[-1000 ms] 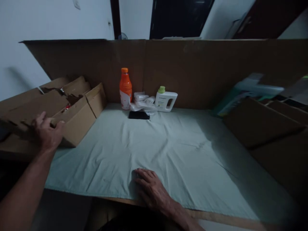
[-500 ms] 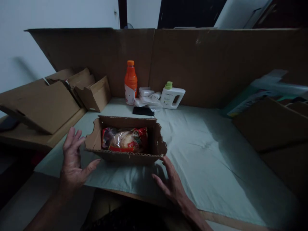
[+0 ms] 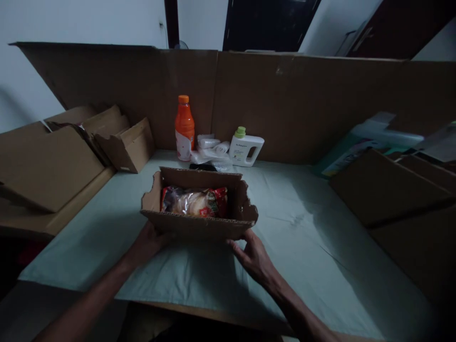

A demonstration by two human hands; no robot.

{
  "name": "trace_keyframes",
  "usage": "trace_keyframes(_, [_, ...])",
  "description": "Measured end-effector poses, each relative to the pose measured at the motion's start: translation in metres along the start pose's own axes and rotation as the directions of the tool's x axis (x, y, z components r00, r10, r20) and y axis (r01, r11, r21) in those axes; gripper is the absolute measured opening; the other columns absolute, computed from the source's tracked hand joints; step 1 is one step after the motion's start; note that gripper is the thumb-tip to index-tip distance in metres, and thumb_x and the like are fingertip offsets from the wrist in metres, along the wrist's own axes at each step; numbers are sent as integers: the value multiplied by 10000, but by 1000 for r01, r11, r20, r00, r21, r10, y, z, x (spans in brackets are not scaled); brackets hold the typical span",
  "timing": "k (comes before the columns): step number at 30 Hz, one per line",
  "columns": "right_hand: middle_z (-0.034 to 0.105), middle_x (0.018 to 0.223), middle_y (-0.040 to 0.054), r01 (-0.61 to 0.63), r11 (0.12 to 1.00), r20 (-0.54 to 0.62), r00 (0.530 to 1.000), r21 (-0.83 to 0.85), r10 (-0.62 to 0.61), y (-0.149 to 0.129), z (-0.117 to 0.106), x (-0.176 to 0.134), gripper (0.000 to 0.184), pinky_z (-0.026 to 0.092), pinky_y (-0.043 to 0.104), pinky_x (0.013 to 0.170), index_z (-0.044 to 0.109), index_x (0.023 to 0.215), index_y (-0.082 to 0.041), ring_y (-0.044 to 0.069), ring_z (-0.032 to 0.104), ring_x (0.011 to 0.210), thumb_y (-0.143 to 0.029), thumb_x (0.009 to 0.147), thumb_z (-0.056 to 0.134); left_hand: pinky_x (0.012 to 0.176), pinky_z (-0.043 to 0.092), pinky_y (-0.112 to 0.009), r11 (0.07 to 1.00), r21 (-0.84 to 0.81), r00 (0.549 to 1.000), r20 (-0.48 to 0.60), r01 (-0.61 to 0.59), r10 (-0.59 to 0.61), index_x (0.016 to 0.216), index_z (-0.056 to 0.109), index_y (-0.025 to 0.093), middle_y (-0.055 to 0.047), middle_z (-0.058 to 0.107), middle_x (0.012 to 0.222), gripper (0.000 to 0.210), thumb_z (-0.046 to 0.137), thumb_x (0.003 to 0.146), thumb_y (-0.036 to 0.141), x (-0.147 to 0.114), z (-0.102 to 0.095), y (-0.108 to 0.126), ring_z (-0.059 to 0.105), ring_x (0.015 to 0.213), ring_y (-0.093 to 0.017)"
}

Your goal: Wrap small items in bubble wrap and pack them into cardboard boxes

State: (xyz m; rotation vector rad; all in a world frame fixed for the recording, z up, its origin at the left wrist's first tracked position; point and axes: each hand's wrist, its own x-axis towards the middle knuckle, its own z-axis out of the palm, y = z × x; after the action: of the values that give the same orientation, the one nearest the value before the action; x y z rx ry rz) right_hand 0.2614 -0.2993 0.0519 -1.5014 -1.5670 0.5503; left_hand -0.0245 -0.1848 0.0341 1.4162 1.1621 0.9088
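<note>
An open-topped cardboard box (image 3: 195,229) with rough-cut edges stands in front of me. Inside it lies a shiny clear-and-red plastic packet (image 3: 194,202) with pale contents. My left hand (image 3: 151,241) grips the box at its lower left corner, fingers mostly hidden behind the cardboard. At the lower right corner, my right hand (image 3: 252,255) holds the box with its thumb along the front and its other fingers partly out of sight. I cannot tell whether the box is slightly off the cloth.
Behind the box are an orange bottle (image 3: 184,128), clear plastic wrapping (image 3: 213,151), a partly covered black flat object (image 3: 202,167) and a white jug (image 3: 245,149) with a green cap. Cardboard boxes (image 3: 60,166) stand left; a teal jug (image 3: 356,147) and more cardboard (image 3: 388,190) stand right.
My left hand, previously spread beside the box, has closed on its lower left corner. The box has moved right and away from me, now hiding part of the black object. My view has shifted slightly.
</note>
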Motion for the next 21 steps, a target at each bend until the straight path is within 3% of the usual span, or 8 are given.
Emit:
trace_keyframes(6, [730, 1124, 114, -150, 978, -15, 988, 144, 153, 30, -41, 57, 435, 587, 401, 831, 661, 1160, -180, 273, 694, 979, -457, 824, 658, 1095, 468, -463, 984, -46, 982, 69, -172, 175, 1313, 499, 172, -139, 649, 1303, 723, 772, 682, 393, 51, 48, 11, 604, 1246, -298])
trace_keyframes(9, [739, 1103, 104, -180, 973, 75, 983, 148, 170, 46, -58, 65, 427, 582, 404, 853, 684, 1139, -184, 286, 688, 1027, -464, 819, 655, 1082, 475, -459, 966, -18, 963, 84, -257, 258, 1362, 467, 164, -149, 622, 1338, 700, 725, 735, 339, 55, 53, 8, 594, 1252, -297])
trace_keyframes(11, [754, 1025, 91, -199, 975, 127, 974, 98, 186, 52, -73, 68, 359, 582, 394, 831, 717, 1025, -184, 283, 696, 977, -466, 812, 659, 1059, 490, -457, 959, 31, 958, 67, -281, 278, 1329, 491, 156, -147, 634, 1299, 614, 695, 775, 324, 51, 53, 2, 604, 1224, -295])
trace_keyframes(15, [755, 884, 74, -220, 975, 47, 974, 0, 220, 54, -106, 100, 293, 572, 353, 724, 718, 844, -180, 266, 701, 847, -463, 824, 642, 1004, 529, -464, 946, 116, 952, 74, -303, 296, 1283, 522, 163, -130, 659, 1213, 518, 665, 805, 304, 43, 54, -6, 627, 1173, -303])
trace_keyframes(17, [759, 941, 75, -168, 984, 18, 985, -59, 170, 51, -116, 134, 277, 569, 351, 715, 728, 940, -187, 260, 704, 848, -422, 863, 603, 1023, 524, -479, 932, 150, 943, 73, -331, 324, 1331, 495, 171, -135, 642, 1260, 573, 668, 796, 284, 42, 56, -9, 614, 1208, -315])
trace_keyframes(19, [750, 1062, 94, -25, 978, 18, 999, -206, 30, 49, -117, 178, 284, 573, 374, 770, 720, 1074, -189, 265, 703, 921, -333, 899, 549, 1051, 515, -487, 915, 172, 931, 84, -365, 356, 1383, 462, 185, -140, 622, 1313, 612, 656, 808, 260, 41, 57, -12, 602, 1243, -318])
trace_keyframes(21, [720, 1179, 127, 156, 889, 55, 988, -431, -147, 51, -108, 227, 320, 555, 424, 880, 705, 1145, -170, 281, 676, 1032, -218, 894, 511, 1093, 494, -496, 898, 180, 916, 96, -401, 390, 1444, 415, 213, -137, 596, 1374, 650, 636, 834, 242, 40, 57, -16, 581, 1288, -317])
